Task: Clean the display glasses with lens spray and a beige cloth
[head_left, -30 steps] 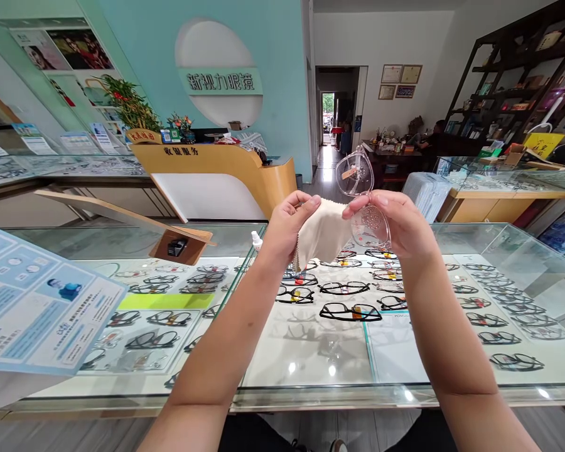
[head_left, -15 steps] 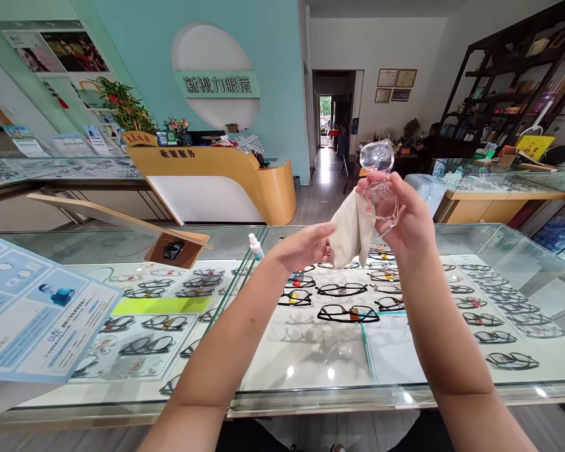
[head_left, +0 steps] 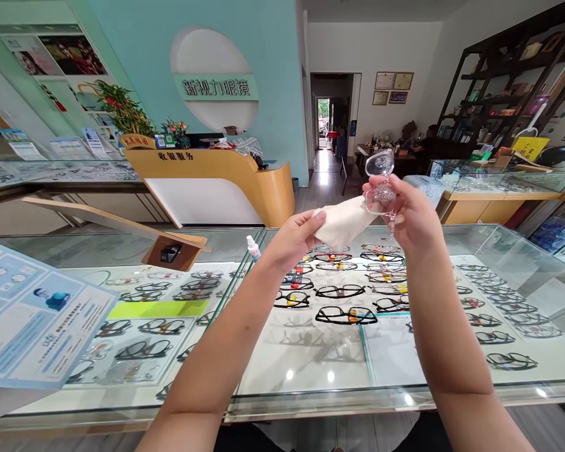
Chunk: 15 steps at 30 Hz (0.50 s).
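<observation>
Above the glass display case, my right hand (head_left: 412, 210) grips a pair of clear-framed eyeglasses (head_left: 379, 164), turned so one lens sits above the other. Droplets speckle the lower lens. My left hand (head_left: 297, 235) is closed on one end of a cream cleaning cloth (head_left: 343, 221). The cloth stretches across toward the lower lens, and its far end reaches my right hand's fingers, partly hidden behind the glasses. A small white spray bottle (head_left: 253, 248) stands on the glass beyond my left forearm.
Several rows of eyeglasses (head_left: 346, 315) lie inside the glass display case (head_left: 311, 397). At the left, a blue-and-white leaflet (head_left: 42, 320) and a wooden stand (head_left: 174, 251) rise above the glass. A cashier counter (head_left: 216, 169) stands farther back. Someone (head_left: 430, 135) is at the rear desk.
My left hand has drawn back left and slightly up, pulling the cloth flatter and more sideways. My right hand has shifted slightly right with the glasses, which have turned a little.
</observation>
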Motion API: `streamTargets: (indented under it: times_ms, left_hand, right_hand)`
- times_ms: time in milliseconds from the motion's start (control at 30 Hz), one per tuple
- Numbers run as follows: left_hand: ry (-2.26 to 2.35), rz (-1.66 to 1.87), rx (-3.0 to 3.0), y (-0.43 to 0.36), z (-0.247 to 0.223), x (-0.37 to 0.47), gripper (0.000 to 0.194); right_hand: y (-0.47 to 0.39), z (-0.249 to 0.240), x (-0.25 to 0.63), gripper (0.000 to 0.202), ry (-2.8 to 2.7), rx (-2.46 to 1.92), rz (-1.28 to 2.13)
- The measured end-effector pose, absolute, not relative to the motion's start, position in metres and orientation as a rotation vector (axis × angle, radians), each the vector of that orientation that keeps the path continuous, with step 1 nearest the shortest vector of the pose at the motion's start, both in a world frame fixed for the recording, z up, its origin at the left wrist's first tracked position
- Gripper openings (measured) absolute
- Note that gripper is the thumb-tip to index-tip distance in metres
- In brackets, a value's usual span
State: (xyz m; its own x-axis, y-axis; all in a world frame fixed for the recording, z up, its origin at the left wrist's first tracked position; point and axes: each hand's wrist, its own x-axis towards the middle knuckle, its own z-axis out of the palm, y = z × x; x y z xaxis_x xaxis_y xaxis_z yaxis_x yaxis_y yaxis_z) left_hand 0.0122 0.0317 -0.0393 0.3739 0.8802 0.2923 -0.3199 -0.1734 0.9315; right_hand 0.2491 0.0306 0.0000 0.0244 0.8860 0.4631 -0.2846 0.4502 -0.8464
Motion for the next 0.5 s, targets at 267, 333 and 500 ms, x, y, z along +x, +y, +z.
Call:
streamTargets:
  times_ms: [267, 333, 500]
  left_hand:
    - [0.567, 1.324, 1.258, 0.029, -0.032, 0.005, 0.056]
    - [0.564, 1.34, 1.196, 0.029, -0.031, 0.002, 0.054]
    - [0.529, 1.305, 1.211, 0.025, -0.026, -0.002, 0.047]
  right_hand:
    - [0.031, -0.008, 0.235, 0.028, -1.322, -0.576, 1.114]
    - [0.029, -0.008, 0.231, 0.025, -1.36, -0.582, 1.111]
    - [0.027, -0.009, 0.228, 0.025, -1.405, -0.667, 1.046]
